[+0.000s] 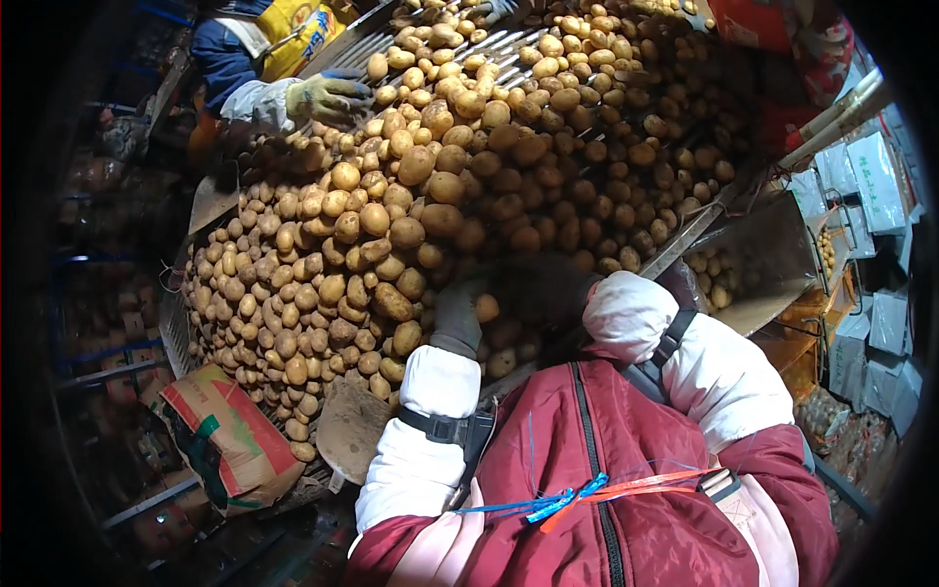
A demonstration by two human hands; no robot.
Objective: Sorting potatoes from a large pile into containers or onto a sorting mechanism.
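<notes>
A large heap of potatoes covers a slatted metal table. My left hand, in a grey glove, reaches into the near edge of the heap. A single potato lies right against its inner side; whether the fingers grip it I cannot make out. My right hand, in a dark glove, is bent inward over the potatoes beside the left one. Deep shadow hides its fingers and anything in them. White sleeve covers reach down to both wrists.
At the far left another person's gloved hand rests on the potatoes. A printed paper sack and a dirty scoop-shaped piece are at the near left. On the right, a metal rail borders the heap, with an open potato box and wrapped cartons beyond.
</notes>
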